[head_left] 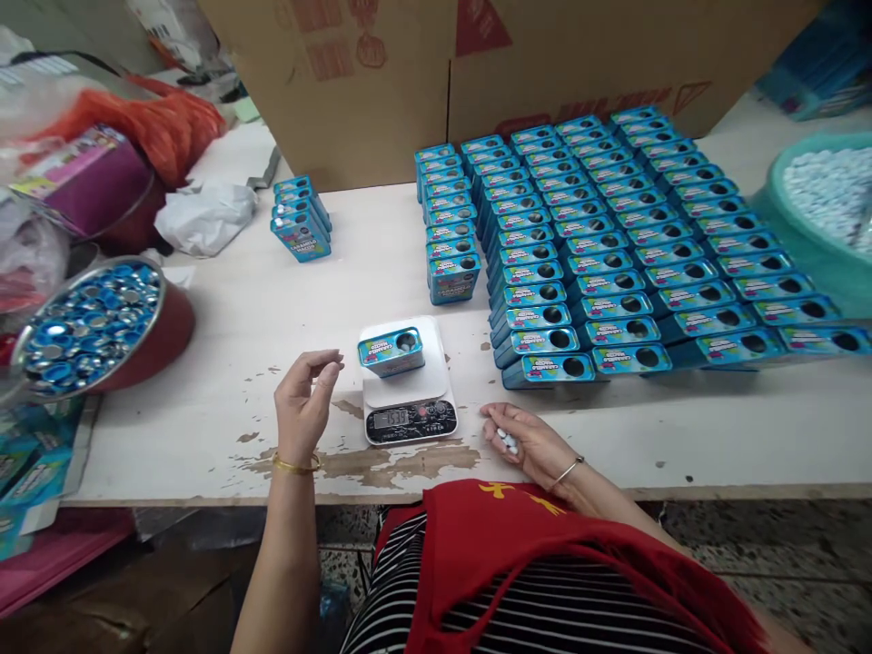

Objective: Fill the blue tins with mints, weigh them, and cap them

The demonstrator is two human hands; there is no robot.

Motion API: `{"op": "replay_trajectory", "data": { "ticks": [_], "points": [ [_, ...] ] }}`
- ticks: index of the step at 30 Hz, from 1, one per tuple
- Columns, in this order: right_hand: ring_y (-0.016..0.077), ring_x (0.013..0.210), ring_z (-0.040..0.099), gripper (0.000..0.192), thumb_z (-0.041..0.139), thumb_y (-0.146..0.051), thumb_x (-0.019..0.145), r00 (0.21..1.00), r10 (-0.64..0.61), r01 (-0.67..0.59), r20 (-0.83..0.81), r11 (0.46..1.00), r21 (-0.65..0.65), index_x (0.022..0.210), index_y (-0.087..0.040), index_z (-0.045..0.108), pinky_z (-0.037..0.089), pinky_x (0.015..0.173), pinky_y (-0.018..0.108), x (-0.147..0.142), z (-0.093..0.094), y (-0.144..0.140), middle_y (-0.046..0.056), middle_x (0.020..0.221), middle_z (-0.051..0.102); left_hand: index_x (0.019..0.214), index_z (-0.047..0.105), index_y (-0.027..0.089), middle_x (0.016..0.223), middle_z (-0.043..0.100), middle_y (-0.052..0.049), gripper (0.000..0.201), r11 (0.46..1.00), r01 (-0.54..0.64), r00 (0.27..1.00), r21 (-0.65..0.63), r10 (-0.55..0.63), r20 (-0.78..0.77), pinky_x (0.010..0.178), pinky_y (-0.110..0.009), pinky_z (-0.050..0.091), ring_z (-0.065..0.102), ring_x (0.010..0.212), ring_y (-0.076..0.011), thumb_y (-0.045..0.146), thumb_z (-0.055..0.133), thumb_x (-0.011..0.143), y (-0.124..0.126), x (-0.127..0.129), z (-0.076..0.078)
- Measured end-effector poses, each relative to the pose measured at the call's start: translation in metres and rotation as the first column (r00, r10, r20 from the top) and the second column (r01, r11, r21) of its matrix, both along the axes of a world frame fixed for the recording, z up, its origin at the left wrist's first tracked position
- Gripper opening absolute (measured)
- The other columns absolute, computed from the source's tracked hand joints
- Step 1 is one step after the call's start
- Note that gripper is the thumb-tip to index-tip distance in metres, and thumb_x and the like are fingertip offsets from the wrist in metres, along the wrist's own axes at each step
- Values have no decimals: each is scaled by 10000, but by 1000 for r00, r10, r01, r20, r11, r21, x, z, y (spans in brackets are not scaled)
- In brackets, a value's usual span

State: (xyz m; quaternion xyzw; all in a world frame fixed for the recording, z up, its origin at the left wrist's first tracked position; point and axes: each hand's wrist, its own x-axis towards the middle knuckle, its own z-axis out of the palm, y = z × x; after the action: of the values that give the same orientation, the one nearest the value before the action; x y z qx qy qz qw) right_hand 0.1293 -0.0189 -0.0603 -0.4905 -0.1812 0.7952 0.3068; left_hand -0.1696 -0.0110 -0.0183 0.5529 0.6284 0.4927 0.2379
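On a small white kitchen scale [436, 377] stands a blue tin [390, 351] with a round hole in its top, and pale candies show inside the hole. My left hand [305, 404] is just left of the scale, its fingers loosely bent and apart from the thumb; nothing shows in it, and it does not touch the tin. To the right of the scale, my right hand [531, 440] is curled round several small white candies [508, 440], which show between its fingers. The scale's display [391, 418] is lit.
Rows of blue tins [559, 368] fill the right side. Other tins [302, 238] stand at the back left. A red bowl [173, 327] holds round metallic caps; a green basin [783, 209] holds white candies. A large cardboard box [381, 118] stands behind.
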Motion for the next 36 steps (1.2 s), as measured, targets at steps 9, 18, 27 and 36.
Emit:
{"op": "replay_trajectory", "data": {
  "ticks": [9, 18, 27, 36],
  "points": [
    [32, 350, 312, 383, 768, -460, 637, 999, 31, -31, 8, 998, 49, 767, -161, 565, 134, 331, 183, 1, -6, 1, -23, 575, 580, 1262, 503, 273, 1180, 588, -87, 579, 975, 220, 939, 19, -206, -276, 871, -378, 489, 581, 1029, -208, 333, 728, 732, 18, 12, 18],
    [33, 365, 326, 389, 754, -466, 659, 999, 40, -39, -8, 998, 45, 808, -154, 575, 140, 346, 180, 3, -9, 2, -19, 595, 583, 1283, 484, 265, 1162, 607, -77, 600, 945, 326, 877, -35, -316, -362, 934, -402, 468, 580, 1045, -210, 336, 726, 738, 29, 11, 24],
    [29, 360, 312, 396, 749, -477, 658, 998, 58, -59, 13, 997, 47, 808, -152, 578, 137, 348, 184, 4, -6, 3, -20, 591, 581, 1175, 571, 231, 1105, 618, -70, 357, 982, 186, 945, 21, -173, -276, 907, -383, 490, 608, 980, -181, 321, 620, 833, 27, -1, 31],
    [29, 370, 321, 416, 734, -494, 667, 997, 74, -75, 25, 996, 50, 834, -144, 583, 141, 346, 183, 4, -10, 2, -21, 602, 580, 1125, 591, 219, 1063, 617, -53, 282, 978, 210, 924, 11, -195, -330, 873, -357, 504, 608, 949, -159, 315, 583, 861, 29, 4, 33]
  ]
}}
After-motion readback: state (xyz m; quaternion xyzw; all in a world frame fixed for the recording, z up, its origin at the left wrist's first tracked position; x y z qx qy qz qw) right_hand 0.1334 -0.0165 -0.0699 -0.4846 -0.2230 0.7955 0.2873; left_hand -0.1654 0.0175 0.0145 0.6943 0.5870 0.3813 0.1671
